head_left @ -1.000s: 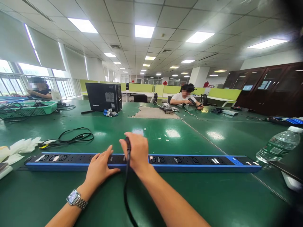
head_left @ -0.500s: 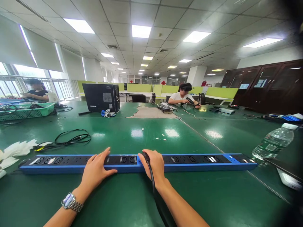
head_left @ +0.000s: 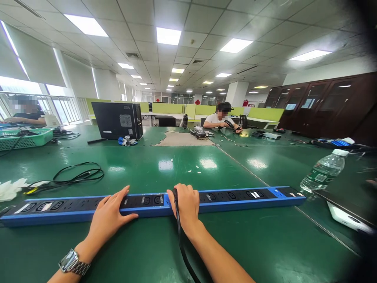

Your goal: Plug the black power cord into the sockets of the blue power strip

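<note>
A long blue-and-black power strip [head_left: 235, 196] lies across the green table, its sockets facing up. My left hand [head_left: 107, 214] spans it left of centre, fingers over the top and thumb along the front edge, holding it. My right hand [head_left: 186, 204] is closed around the plug end of a black power cord [head_left: 183, 251], pressed down at the middle of the strip. The plug's tip is hidden under the fingers, so I cannot tell whether it sits in a socket. From there the cord runs down toward me.
Beyond the strip's right end stands a water bottle [head_left: 324, 169], near a white device [head_left: 349, 220]. A coiled black cable [head_left: 79, 173] and white gloves [head_left: 13, 189] lie left. Farther back are a black computer case [head_left: 113, 120], a green basket [head_left: 32, 140] and a seated person [head_left: 219, 120].
The view has turned slightly right, so everything appears shifted left and the strip looks more slanted. Both hands keep their places on the strip.
</note>
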### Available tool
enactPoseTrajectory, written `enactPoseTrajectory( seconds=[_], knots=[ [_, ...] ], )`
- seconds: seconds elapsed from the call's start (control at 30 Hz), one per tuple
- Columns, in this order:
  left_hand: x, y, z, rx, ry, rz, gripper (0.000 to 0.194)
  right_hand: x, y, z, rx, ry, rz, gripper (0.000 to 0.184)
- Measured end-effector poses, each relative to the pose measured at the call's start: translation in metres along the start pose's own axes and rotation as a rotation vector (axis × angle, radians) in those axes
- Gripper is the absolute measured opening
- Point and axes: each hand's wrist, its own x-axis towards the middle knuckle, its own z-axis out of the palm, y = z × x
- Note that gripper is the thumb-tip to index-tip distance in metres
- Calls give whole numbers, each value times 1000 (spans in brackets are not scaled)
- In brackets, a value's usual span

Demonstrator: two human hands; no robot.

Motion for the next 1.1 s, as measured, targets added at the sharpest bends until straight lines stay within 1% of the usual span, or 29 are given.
enactPoseTrajectory(
  seconds=[0.1, 0.17, 0.33, 0.37, 0.43, 0.53, 0.7, 0.8, 0.87, 0.97, 1.1],
  knots=[
    [1, -1, 1, -5, 10, 7, 84, 3, -2, -2, 17, -38, -24, 25],
    [1, -1, 1, -11, 18, 6, 85, 6, -2, -5, 93, -76, 1, 26],
    [0, 0, 0, -29, 5, -3, 88, 20, 14, -19, 576, -183, 139, 28],
    [0, 0, 0, -31, 3, -2, 89, 23, 17, -21, 636, -207, 165, 28],
    [0, 1, -1, -36, 0, -5, 90, 26, 19, -26, 674, -268, 194, 29],
    [0, 2, -2, -40, -1, -13, 90, 28, 14, -27, 600, -338, 175, 26],
    [0, 3, -2, -37, 16, -3, 86, 26, -6, -18, 347, -284, 95, 25],
    [0, 2, -1, -33, 21, 6, 84, 22, -13, -11, 202, -288, 70, 25],
    [-1, 2, -1, -34, 19, 15, 83, 17, -15, -7, 100, -267, -20, 23],
    [-1, 0, 0, -42, 7, 21, 84, 7, -11, -3, -6, -191, -193, 20],
    [-1, -1, -1, -59, 2, 34, 81, -7, -1, 1, -26, -107, -272, 22]
  ],
)
